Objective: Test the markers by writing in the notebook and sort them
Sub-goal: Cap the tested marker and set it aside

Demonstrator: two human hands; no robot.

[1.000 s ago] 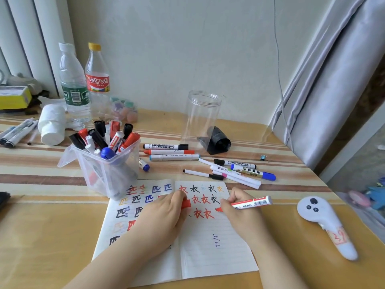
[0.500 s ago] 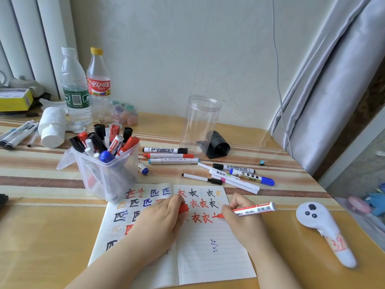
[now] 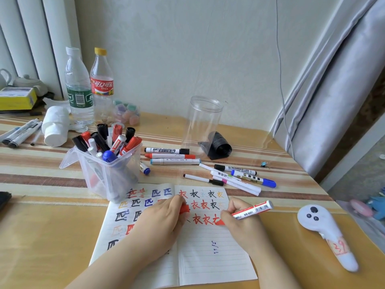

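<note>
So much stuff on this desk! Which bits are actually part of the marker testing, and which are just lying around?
Part of the job:
- red marker, in the right hand
- red cap, in the left hand
- notebook
- tub of markers
- loose markers
- clear jar, possibly

Lying about:
- two bottles
- white controller
- tape roll
- yellow box

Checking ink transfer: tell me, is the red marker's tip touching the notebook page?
Touching. The head view shows the red marker tip meeting the lined notebook page at a fresh red stroke.
</note>
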